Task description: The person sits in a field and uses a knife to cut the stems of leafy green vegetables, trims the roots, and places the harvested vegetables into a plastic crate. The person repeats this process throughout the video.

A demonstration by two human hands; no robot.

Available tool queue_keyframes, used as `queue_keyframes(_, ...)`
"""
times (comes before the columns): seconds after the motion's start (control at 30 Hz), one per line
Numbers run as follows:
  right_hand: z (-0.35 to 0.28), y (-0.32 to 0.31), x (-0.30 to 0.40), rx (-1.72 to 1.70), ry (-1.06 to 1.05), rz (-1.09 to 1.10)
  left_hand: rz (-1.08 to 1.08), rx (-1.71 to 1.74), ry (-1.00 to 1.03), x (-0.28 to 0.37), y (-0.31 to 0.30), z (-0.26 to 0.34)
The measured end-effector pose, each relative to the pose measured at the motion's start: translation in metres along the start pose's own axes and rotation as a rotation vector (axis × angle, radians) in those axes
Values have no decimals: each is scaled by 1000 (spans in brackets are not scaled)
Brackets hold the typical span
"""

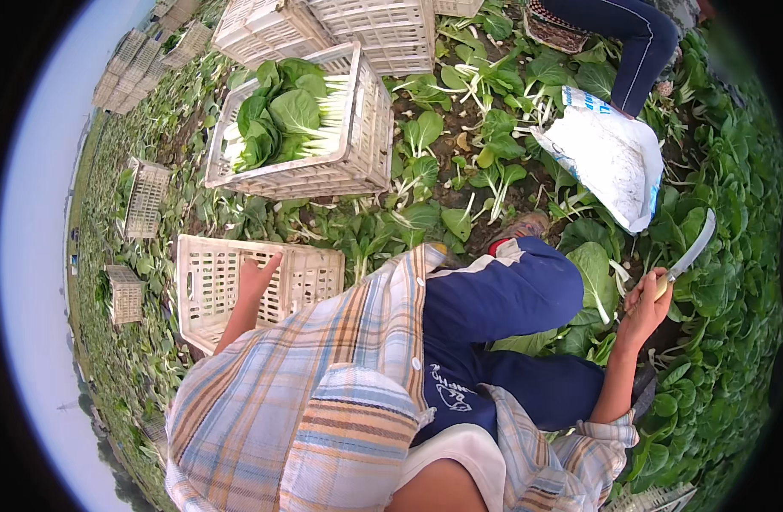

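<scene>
My right hand [644,310] grips the pale handle of a curved-blade knife [693,248], its blade pointing up and away over the leafy plants [705,281]. A large cut leaf with a white stalk [593,275] lies between that hand and my knee. On the other side, my left hand [257,278] is at a pale plastic crate [222,288] with slotted walls. Its thumb points up against the slots; whether the fingers grip the crate is unclear. Beyond stands another slotted crate [372,153] holding bundled leafy greens [289,109] with white stalks.
A white plastic sack [609,153] bearing print lies beside the standing crop. Past it is another person's leg [641,57] in dark trousers. Stacked crates [372,32] stand at the top. Cut greens [494,182] litter the soil, and further crates [147,198] dot the field.
</scene>
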State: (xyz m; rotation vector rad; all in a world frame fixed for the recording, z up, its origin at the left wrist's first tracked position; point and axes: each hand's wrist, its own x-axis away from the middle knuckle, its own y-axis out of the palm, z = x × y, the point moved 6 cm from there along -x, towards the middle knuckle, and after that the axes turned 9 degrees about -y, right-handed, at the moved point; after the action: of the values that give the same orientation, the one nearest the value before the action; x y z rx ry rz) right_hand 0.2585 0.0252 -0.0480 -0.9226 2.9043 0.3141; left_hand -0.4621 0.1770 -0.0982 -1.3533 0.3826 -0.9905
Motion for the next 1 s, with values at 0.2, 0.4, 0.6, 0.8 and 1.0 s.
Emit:
queue_keyframes(0.2, 25, 5, -12, 115, 10, -28, -5, -169, 189, 55, 62, 5)
queue_keyframes(0.4, 35, 0, -21, 58, -7, -52, -225, 206, 20, 64, 75, -73)
queue_keyframes(0.6, 29, 6, -19, 25, 5, -132, -276, 602, -130, 64, 36, -64)
queue_keyframes(0.8, 60, 6, -39, 103, -23, -79, -648, 938, 65, 55, -129, -9)
queue_keyframes(1.0, 51, 39, -35, 84, -121, -10, -699, 1266, 438, 103, -165, 14)
